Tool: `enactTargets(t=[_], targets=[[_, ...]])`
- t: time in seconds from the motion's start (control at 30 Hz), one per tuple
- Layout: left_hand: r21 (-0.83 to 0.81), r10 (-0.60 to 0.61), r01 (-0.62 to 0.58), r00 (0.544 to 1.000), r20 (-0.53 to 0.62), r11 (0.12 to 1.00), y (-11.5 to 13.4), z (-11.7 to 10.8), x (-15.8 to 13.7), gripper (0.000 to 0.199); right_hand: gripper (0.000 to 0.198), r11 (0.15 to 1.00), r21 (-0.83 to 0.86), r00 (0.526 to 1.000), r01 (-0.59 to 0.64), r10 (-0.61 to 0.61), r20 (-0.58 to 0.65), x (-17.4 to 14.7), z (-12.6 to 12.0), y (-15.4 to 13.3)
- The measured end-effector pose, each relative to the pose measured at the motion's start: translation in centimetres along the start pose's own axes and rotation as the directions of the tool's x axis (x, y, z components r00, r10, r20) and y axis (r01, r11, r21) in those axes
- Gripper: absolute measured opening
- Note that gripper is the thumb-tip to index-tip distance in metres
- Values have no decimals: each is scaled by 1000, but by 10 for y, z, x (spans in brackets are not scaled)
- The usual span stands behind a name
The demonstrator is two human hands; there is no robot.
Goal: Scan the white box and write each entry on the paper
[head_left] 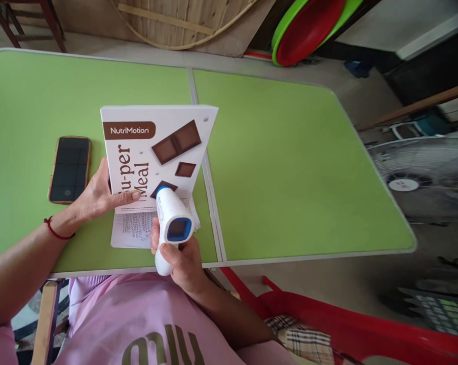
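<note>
1. Spread across the view: bright green rectangular table [297, 172] with a pale rim, divided by a grey metal seam [214, 218]. Past its far edge: round slatted wooden board [198, 28], with red plastic basin [307, 33] and green plastic basin [279, 38] propped beside it. Off to the right: wire-caged fan [428, 177].
2. Held up in the left hand [94, 195], over the table just left of the seam: flat white cardboard box [156, 165], printed with brown chocolate pieces and "NutriMotion". Tilted, with its front turned towards the wearer. Thumb laid across the lower left of the front; remaining fingers hidden behind, so cannot tell how far spread.
3. Gripped in the right hand [187, 263], near the table's close edge: white pistol-shaped plastic device [170, 215] with a blue-framed dark screen. Fingers curled tightly around the handle, thumb pressed along its near side. Nose raised before the box's lower right; cannot tell whether touching.
4. Lying beneath the box, partly covered from view: white sheet of handwritten paper [132, 233].
5. Resting left of the box, near the left hand: black smartphone in an orange-brown case [70, 170]. Around the left wrist: thin red cord bracelet [58, 234].
</note>
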State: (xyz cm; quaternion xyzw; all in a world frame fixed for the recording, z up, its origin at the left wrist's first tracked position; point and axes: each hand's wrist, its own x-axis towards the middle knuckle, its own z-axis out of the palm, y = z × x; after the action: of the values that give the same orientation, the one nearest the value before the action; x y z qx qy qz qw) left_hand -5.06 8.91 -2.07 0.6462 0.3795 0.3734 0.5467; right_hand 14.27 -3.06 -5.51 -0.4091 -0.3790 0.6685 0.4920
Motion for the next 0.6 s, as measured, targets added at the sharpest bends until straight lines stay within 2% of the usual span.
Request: enactTargets(t=[0.2, 0.3, 0.37, 0.43, 0.5, 0.53, 0.6], targets=[[129, -71, 75, 997, -38, 989, -3, -8, -4, 64, 33, 1000, -7, 1000, -4, 4, -2, 1, 1, 3], [211, -105, 112, 994, -43, 971, -1, -12, -5, 71, 31, 999, -46, 1000, 18, -17, 25, 0, 2, -5], [242, -119, 134, 990, -74, 961, 1, -13, -5, 76, 35, 989, -124, 997, 77, -78, -7, -1, -3, -19], [240, -118, 146, 985, -125, 960, 0, -12, -5, 81, 39, 947, -260, 972, 189, -217, -85, 0, -17, -38], [214, -93, 130, 980, -173, 968, -1, -10, -5, 81, 34, 839, -462, 914, 289, -385, -127, 7, -39, -55], [199, -71, 111, 978, -196, 974, -3, -10, -5, 78, 31, 747, -586, 879, 314, -462, -118, 13, -52, -62], [191, -19, 70, 966, -258, 979, -6, -9, -4, 68, 27, 490, -827, 841, 275, -539, -39, 28, -82, -70]])
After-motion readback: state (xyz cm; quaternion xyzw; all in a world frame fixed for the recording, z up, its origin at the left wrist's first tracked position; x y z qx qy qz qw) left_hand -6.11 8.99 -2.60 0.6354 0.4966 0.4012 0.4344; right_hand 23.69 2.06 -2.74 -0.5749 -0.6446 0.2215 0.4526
